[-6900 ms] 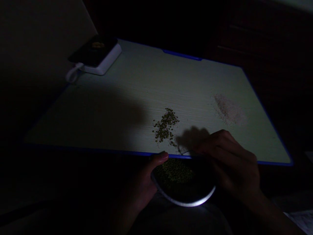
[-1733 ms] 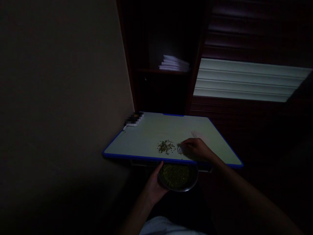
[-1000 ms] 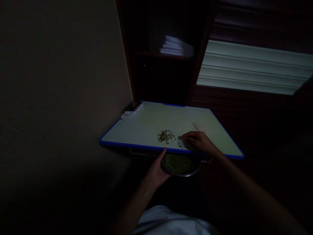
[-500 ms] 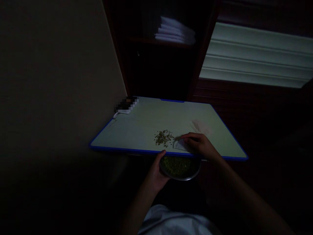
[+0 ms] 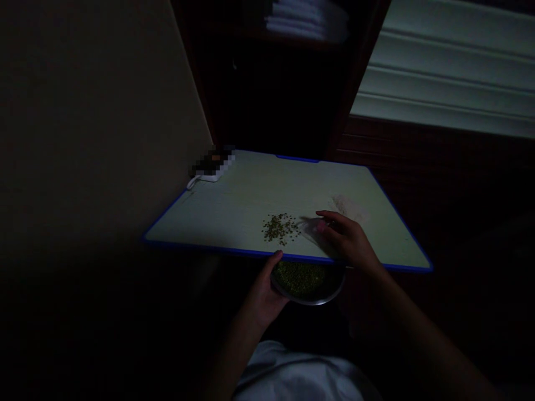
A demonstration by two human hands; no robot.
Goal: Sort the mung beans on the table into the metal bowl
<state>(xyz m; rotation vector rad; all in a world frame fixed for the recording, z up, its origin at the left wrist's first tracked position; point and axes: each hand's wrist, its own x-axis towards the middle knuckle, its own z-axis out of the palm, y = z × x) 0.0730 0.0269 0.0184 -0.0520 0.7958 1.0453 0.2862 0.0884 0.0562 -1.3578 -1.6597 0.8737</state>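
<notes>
My left hand [image 5: 265, 295] grips the left rim of a metal bowl [image 5: 317, 302], its thumb up at the board's blue edge. Small green beans [image 5: 303, 277] lie in the bowl, which sits partly under the front edge of a pale board [image 5: 234, 217]. Over the board, my right hand [image 5: 345, 236] has its fingers curled around a thin, pale, see-through flat piece [image 5: 310, 231]; its exact kind is too dim to make out. Something pink shows at the fingertips. Left of this hand, a loose patch of brownish-green beans [image 5: 280, 228] is spread on the board.
A faint, pale scattered patch [image 5: 345, 206] lies behind my right hand. At the board's back left corner stands a blurred-out white-edged object [image 5: 213, 167] with a cord. A wall [image 5: 104, 111] borders the left. Dark shelving with stacked papers [image 5: 307, 19] rises behind.
My right hand has lifted slightly and shifted right, away from the bean patch, and the pale piece has tilted. My left hand stays on the bowl. The view has dipped a little.
</notes>
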